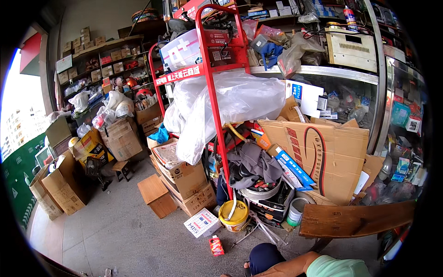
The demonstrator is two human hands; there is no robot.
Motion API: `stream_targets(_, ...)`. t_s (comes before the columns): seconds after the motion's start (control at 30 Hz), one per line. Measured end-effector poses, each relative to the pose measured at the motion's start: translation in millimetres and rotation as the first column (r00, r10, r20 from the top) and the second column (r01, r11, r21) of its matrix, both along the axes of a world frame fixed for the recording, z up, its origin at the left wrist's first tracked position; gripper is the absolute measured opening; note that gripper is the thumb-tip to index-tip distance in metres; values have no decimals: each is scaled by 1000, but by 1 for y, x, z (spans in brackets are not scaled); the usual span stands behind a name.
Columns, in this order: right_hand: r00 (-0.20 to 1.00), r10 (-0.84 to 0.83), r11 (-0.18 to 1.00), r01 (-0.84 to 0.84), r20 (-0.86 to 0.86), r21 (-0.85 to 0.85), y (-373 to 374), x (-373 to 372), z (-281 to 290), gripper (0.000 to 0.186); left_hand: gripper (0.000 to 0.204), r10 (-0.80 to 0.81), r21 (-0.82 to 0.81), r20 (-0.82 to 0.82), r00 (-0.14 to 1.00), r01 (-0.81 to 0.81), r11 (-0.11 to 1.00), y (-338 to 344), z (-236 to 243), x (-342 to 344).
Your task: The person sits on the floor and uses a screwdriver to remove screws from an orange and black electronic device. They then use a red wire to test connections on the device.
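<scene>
A bare forearm (295, 266) with a light green sleeve (337, 267) enters at the lower right; I take it as my right arm. It passes over a dark navy knee (265, 257). A bit of fingers (246, 265) shows beside the knee, next to a small dark thing I cannot make out. The rest of my right hand is cut off by the lower edge. My left hand does not show. Closest on the floor are a small red-orange box (216, 245), a yellow-lidded bucket (234, 213) and a white patterned carton (202, 223).
A red hand truck (217, 106) stands among cartons and plastic sheeting (235, 94). A large flattened cardboard box (339, 161) leans at the right, behind a wooden bench (355, 219). An open can (297, 212) stands beside the bench. Loaded shelves (99, 69) line the back left.
</scene>
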State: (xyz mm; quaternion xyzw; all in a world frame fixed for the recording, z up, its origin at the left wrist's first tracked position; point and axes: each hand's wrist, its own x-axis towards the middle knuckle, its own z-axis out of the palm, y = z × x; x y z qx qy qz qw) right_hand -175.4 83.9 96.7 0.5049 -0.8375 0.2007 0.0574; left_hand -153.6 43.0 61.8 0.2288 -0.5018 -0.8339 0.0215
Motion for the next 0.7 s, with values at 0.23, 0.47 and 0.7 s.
stream_targets(0.23,999,-37,995,37,-5,93,1,-1,27,54,32,81,-25,-19,997,-82,996,-11,-5,6)
stream_targets(0.47,974,-47,979,1,223,202,9,-10,65,39,30,193,-6,-36,980,-194,981,-14,-37,38)
stream_targets(0.7,955,-127,978,75,266,196,14,-24,101,27,18,89,10,355,931,-99,995,-22,-53,59)
